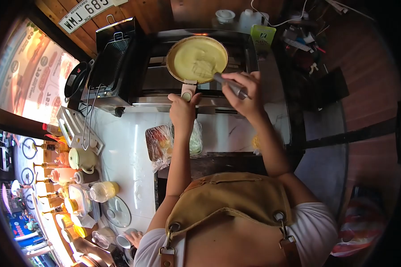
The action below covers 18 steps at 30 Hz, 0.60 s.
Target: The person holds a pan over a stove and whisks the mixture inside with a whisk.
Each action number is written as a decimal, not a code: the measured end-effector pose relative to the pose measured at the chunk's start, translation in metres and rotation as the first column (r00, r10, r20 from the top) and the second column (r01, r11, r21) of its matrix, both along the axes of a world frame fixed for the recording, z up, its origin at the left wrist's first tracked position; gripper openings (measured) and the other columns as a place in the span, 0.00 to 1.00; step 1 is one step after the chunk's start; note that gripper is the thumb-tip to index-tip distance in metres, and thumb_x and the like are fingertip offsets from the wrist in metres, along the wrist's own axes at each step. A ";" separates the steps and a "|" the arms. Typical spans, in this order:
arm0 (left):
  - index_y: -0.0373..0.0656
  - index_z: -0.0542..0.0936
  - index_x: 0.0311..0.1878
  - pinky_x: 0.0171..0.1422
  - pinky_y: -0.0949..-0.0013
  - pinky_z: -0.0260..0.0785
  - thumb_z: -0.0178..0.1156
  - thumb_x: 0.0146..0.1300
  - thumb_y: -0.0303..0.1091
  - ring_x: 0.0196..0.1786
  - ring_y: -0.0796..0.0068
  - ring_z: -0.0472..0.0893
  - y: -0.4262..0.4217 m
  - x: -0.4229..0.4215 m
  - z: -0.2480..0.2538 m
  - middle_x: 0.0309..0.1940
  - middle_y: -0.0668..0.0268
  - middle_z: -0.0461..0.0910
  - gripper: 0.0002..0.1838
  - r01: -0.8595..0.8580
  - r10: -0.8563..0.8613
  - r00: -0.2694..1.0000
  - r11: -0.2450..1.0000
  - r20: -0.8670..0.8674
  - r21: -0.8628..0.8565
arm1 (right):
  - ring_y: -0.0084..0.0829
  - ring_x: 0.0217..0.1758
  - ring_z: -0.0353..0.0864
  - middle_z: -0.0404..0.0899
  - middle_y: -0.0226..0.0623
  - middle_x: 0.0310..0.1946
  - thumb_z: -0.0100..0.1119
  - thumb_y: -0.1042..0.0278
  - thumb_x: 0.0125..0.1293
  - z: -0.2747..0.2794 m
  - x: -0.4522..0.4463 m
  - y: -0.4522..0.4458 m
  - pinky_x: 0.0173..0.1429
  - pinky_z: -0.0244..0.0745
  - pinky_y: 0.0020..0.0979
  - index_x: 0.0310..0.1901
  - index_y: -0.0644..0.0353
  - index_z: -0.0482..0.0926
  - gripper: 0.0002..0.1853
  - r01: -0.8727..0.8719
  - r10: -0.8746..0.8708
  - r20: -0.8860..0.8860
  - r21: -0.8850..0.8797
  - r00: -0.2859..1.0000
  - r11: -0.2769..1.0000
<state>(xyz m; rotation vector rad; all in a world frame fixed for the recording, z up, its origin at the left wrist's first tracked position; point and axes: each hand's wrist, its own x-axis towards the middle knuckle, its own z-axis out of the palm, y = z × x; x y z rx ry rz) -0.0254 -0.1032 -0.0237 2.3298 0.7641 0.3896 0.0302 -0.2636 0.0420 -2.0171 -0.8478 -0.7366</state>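
A round pan [170,62] of pale yellow, creamy mixture sits on the black stove at the top centre. My left hand [182,110] is closed round the pan's light handle, below the pan. In my right hand [245,94] is the grey handle of a whisk [203,68], whose wires dip into the mixture near the pan's lower right side. Below the stove, close to my left forearm, lie a plastic-wrapped tray of red food [158,141] and a wrapped pack of pale green food [195,139].
A black fryer [113,62] stands left of the stove [240,66]. Jars, bottles and a glass lid [116,211] line the counter's left side. Another person's hand [136,238] is by a metal cup [124,241] at the bottom left.
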 end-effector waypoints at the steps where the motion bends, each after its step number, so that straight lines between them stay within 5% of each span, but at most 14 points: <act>1: 0.31 0.61 0.36 0.37 0.52 0.71 0.63 0.49 0.58 0.35 0.41 0.78 0.000 0.000 0.000 0.26 0.40 0.77 0.36 0.002 -0.002 1.000 1.000 0.005 0.008 | 0.23 0.21 0.72 0.76 0.26 0.18 0.63 0.67 0.46 0.000 -0.003 0.005 0.39 0.54 0.28 0.32 0.53 0.81 0.08 -0.050 0.050 0.002 -0.014 0.999 0.999; 2: 0.31 0.61 0.36 0.36 0.52 0.71 0.63 0.49 0.58 0.35 0.41 0.78 0.000 -0.001 -0.001 0.27 0.40 0.77 0.36 0.003 -0.003 1.000 1.000 0.009 0.017 | 0.22 0.26 0.74 0.80 0.25 0.25 0.63 0.71 0.48 0.000 -0.004 0.009 0.41 0.56 0.26 0.35 0.52 0.81 0.10 -0.090 0.089 -0.043 -0.035 0.995 0.995; 7: 0.32 0.60 0.36 0.37 0.53 0.71 0.63 0.49 0.59 0.34 0.42 0.78 0.000 -0.001 -0.003 0.26 0.42 0.77 0.36 -0.005 0.005 1.000 1.000 0.007 0.016 | 0.23 0.26 0.75 0.79 0.26 0.22 0.63 0.64 0.48 -0.024 0.030 0.035 0.41 0.54 0.29 0.35 0.51 0.81 0.10 -0.126 0.124 0.030 0.041 0.992 0.991; 14: 0.32 0.61 0.37 0.38 0.53 0.71 0.64 0.47 0.60 0.35 0.42 0.78 -0.002 0.000 0.002 0.27 0.41 0.77 0.37 -0.030 0.029 0.999 0.999 -0.024 -0.019 | 0.22 0.24 0.73 0.78 0.22 0.20 0.64 0.69 0.46 -0.020 0.025 0.021 0.38 0.55 0.29 0.34 0.50 0.81 0.10 0.218 -0.226 0.135 0.070 0.965 0.973; 18: 0.33 0.59 0.36 0.35 0.55 0.72 0.63 0.48 0.60 0.32 0.44 0.79 0.000 0.001 -0.005 0.24 0.44 0.77 0.36 -0.014 0.014 1.000 1.000 0.001 0.023 | 0.21 0.23 0.69 0.71 0.20 0.15 0.65 0.67 0.45 -0.012 -0.012 0.012 0.41 0.51 0.31 0.34 0.51 0.81 0.11 0.108 -0.108 0.057 0.002 0.993 0.994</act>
